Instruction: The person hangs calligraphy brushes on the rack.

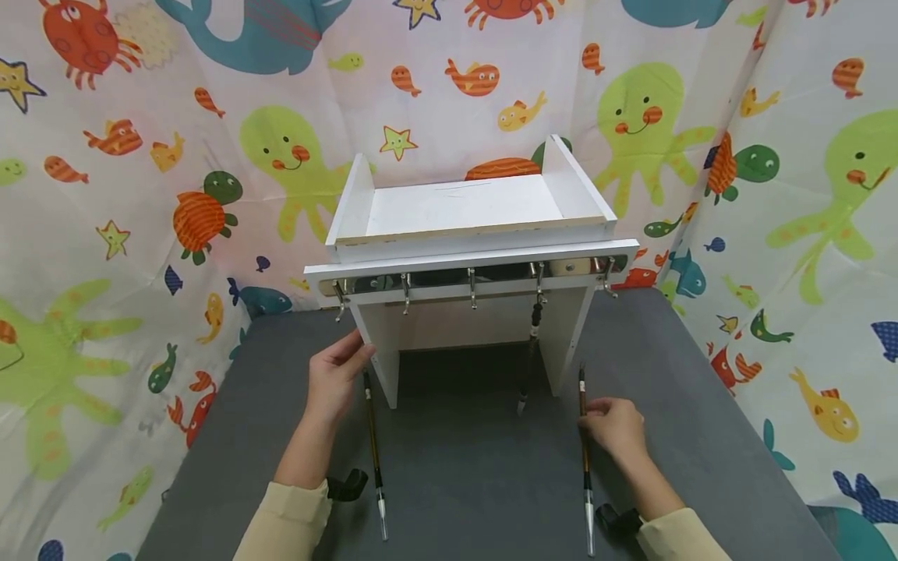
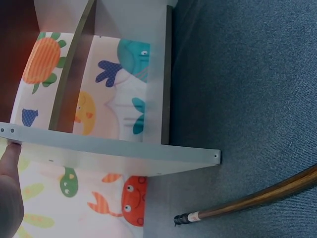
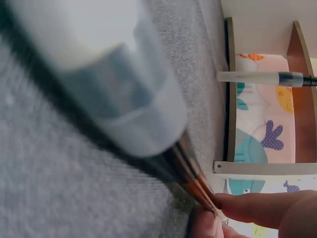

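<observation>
A white shelf rack [image 1: 473,249] with a metal hook rail stands on the grey table. My left hand [image 1: 333,378] grips the edge of its left side panel [image 1: 379,351]; in the left wrist view a digit [image 2: 11,161] presses that panel. A calligraphy brush [image 1: 585,444] with a clear cap is pinched near its upper part by my right hand [image 1: 619,425]. The capped tip looms large in the right wrist view. Another capped brush [image 1: 375,456] lies beside my left hand. From one of the right-hand hooks hangs a third brush [image 1: 533,343], tip down.
The grey cloth-covered table [image 1: 477,483] extends around the rack. Behind and beside it hangs a curtain [image 1: 421,109] printed with sea animals. The rack has an open tray top [image 1: 463,204] with raised sides. Several hooks [image 1: 472,288] jut forward from the rail.
</observation>
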